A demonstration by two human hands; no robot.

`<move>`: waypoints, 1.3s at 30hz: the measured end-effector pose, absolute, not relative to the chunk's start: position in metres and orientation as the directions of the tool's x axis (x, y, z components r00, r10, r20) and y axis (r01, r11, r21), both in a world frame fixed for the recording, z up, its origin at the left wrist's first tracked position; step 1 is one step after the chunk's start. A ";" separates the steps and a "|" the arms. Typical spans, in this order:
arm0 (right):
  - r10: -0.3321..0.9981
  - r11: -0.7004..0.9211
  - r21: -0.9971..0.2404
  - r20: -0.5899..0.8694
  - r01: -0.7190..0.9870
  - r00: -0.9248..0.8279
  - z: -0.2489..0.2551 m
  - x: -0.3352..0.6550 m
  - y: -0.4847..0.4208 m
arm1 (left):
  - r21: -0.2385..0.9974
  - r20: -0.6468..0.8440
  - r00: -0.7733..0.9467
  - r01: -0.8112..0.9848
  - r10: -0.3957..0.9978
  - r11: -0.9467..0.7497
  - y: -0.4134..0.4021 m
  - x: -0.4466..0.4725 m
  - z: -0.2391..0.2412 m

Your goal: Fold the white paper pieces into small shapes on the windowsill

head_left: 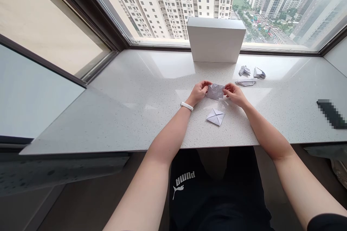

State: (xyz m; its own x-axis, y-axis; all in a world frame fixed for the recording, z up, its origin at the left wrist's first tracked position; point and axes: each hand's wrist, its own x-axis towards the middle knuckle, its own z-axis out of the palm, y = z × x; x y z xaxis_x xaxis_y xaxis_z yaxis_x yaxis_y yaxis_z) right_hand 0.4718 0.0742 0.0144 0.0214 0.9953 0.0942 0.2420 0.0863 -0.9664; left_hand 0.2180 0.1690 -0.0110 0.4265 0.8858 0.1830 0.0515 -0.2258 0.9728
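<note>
Between my two hands is a creased piece of folded paper (216, 91), pale grey-white, with fold lines running across its face. My left hand (200, 92) pinches its left edge, fingers along the top corner. On the opposite edge, my right hand (233, 93) grips it between thumb and fingertips. Just below, nearer the counter's front edge, a folded paper square (216, 117) lies flat with creases meeting at its middle. Neither hand touches that square.
Behind my right hand lie a folded paper boat shape (246, 82) and two other paper figures, one (244, 70) beside another (259, 73). A white box (217, 41) stands against the window. On the right is a blurred-out dark object (332, 114) on the speckled counter (121, 115).
</note>
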 end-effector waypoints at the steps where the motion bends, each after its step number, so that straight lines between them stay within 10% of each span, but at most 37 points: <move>1: 0.995 0.099 -0.969 0.102 0.226 0.004 0.016 0.473 0.074 | 0.970 0.189 0.418 0.063 0.889 -0.236 0.170 0.218 -0.012; 32: 0.983 0.045 -0.872 0.125 0.487 0.132 0.023 0.451 0.066 | 0.967 0.179 0.451 0.083 0.875 -0.241 0.161 0.220 -0.001; 39: 0.942 0.212 -0.668 -0.056 0.713 -0.332 0.056 0.457 0.040 | 0.962 0.210 0.382 0.081 0.900 -0.259 0.162 0.221 -0.004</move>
